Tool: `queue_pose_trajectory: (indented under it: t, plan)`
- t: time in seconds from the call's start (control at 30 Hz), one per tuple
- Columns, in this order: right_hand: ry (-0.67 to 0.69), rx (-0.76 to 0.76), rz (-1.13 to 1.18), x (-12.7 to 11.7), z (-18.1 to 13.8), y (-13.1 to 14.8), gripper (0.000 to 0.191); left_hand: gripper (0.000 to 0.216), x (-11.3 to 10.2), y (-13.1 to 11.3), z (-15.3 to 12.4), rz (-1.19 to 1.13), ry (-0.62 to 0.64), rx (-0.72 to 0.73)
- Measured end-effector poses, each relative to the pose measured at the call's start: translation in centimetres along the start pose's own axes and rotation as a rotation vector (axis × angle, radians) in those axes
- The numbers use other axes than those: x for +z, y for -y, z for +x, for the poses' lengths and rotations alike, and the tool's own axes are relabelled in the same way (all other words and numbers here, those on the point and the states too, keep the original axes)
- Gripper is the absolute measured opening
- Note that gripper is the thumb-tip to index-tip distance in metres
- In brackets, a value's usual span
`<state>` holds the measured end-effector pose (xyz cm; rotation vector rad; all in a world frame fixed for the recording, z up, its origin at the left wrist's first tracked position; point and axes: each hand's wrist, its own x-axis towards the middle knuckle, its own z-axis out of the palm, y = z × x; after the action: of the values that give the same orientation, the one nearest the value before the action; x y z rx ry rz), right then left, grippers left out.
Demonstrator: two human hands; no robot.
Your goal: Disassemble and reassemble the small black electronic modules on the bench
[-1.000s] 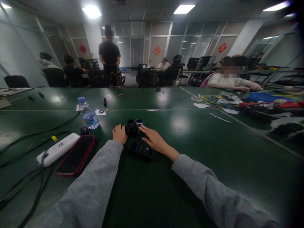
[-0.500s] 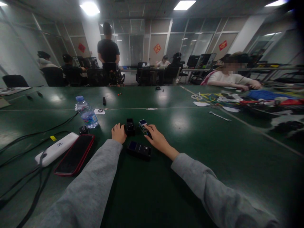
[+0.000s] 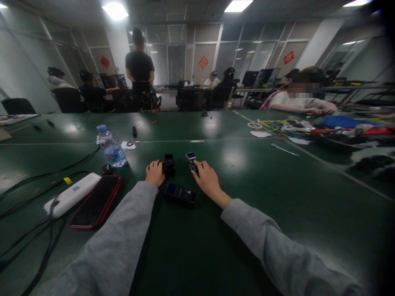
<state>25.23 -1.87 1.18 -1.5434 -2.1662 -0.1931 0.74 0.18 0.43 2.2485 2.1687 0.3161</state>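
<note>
My left hand (image 3: 154, 173) is curled against the left side of a small black boxy holder (image 3: 168, 165) on the green table (image 3: 234, 213). My right hand (image 3: 208, 181) is closed round a small black device with a blue-white lit top (image 3: 191, 158), lifted a little to the right of the holder. A flat black device with a dark screen (image 3: 180, 193) lies on the table between my wrists. Grey sleeves cover both my arms.
To the left lie a red-cased phone (image 3: 95, 201), a white power bank (image 3: 72, 193) with black cables, a small black cap (image 3: 108, 169) and a water bottle (image 3: 111, 146). A seated person (image 3: 300, 102) works at the far right among coloured cables. Other people sit and stand at the back.
My right hand closed on the lit device beside the holder and drew it away to the right. My left hand stayed against the holder.
</note>
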Motion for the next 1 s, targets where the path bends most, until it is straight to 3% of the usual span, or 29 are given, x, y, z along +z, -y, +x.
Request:
queue_pose_trajectory:
  t: [0.23,0.43,0.73,1.0]
  plan:
    - [-0.003,-0.005,0.044,-0.18,0.09,0.12,0.035,0.046,0.21,-0.12,0.19,-0.065,0.007,0.199]
    - [-0.003,0.006,0.071,-0.18,0.16,0.06,0.033,0.041,0.37,-0.22,0.17,-0.118,-0.047,0.245]
    - [-0.058,0.034,-0.011,0.01,0.17,-0.09,0.032,0.043,0.97,-0.11,0.42,-0.162,-0.009,0.250]
    - [-0.070,0.062,-0.021,0.16,0.09,-0.15,0.030,0.071,0.42,0.13,0.35,-0.239,0.069,0.236]
